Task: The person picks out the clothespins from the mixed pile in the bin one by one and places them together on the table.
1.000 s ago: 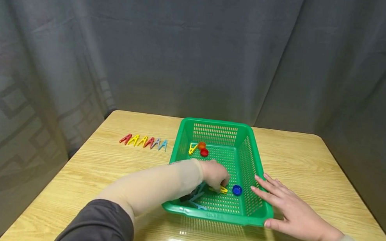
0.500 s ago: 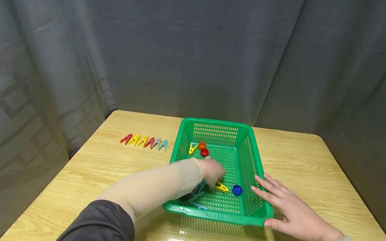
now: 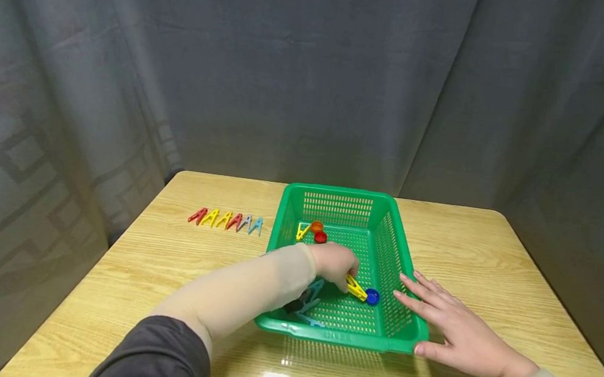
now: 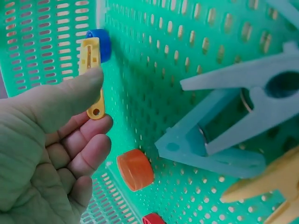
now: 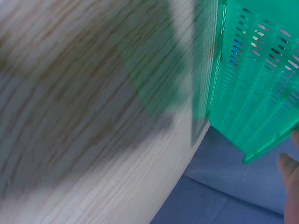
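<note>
Inside the green basket (image 3: 331, 336), my left hand (image 3: 334, 261) pinches a yellow clothespin (image 3: 356, 288) between thumb and fingers. In the left wrist view the thumb lies across the clothespin, and its far end overlaps a blue bottle cap (image 4: 104, 45). My right hand (image 3: 463, 337) has its fingers spread, with fingertips at the basket's right rim. Blue clothespins (image 3: 313, 294) lie near the left forearm, partly hidden by it. A second yellow clothespin (image 3: 302, 232) sits near the orange cap (image 3: 317, 227) and the red cap (image 3: 321, 238) toward the back.
Left of the basket, several clothespins in red, yellow and blue stand in a row on the wooden table (image 3: 162, 260), ending with a light blue clothespin (image 3: 256, 227). A grey curtain (image 3: 312, 91) hangs behind the table.
My left hand first drew back slightly from the yellow clothespin, then took hold of it; the clothespin has turned and its tip is now at the blue cap. The right hand stayed put.
</note>
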A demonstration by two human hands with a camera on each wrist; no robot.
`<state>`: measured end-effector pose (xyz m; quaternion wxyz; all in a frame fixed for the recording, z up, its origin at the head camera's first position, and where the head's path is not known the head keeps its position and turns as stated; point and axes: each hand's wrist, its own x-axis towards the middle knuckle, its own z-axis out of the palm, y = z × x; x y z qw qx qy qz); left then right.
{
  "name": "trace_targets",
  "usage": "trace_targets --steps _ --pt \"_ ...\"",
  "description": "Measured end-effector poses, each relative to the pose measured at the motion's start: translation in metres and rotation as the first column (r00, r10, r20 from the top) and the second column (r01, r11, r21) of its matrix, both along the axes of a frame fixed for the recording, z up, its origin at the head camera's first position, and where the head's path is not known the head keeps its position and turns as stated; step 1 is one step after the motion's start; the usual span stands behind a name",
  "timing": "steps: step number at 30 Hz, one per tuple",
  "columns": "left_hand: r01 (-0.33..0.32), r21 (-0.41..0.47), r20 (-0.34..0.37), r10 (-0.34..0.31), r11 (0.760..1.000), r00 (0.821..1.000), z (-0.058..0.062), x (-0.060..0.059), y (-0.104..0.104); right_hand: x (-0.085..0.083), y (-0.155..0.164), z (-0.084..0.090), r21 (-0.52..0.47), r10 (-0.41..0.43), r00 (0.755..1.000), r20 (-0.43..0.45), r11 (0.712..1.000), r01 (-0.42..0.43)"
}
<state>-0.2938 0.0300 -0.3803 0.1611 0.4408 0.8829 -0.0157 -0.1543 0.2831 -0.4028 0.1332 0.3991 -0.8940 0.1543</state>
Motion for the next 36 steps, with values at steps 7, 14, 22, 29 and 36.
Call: trace_targets --steps 7,14,22,29,36 --pt "-0.014 0.033 0.021 0.013 0.999 1.0 0.004 0.001 0.0 0.0 -0.001 0.001 0.006 0.001 1.0 -0.015 1.0 -0.001" --pt "-0.037 0.091 0.057 0.032 0.995 0.998 0.007 -0.003 -0.001 0.0 -0.001 0.002 0.01 -0.007 1.0 -0.006 1.0 0.007" --pt "-0.065 0.201 0.138 0.037 0.977 0.99 0.021 -0.008 -0.006 0.001 -0.001 0.003 0.01 -0.018 1.0 0.019 1.0 0.018" --pt "-0.116 0.244 0.141 0.083 0.963 0.986 0.047 -0.011 -0.021 0.002 -0.001 0.003 0.008 -0.021 0.999 0.025 1.0 0.021" --pt "-0.203 0.343 0.162 0.155 0.917 0.975 0.068 -0.018 -0.046 0.0 -0.001 0.002 0.002 -0.011 1.0 0.012 1.0 0.011"
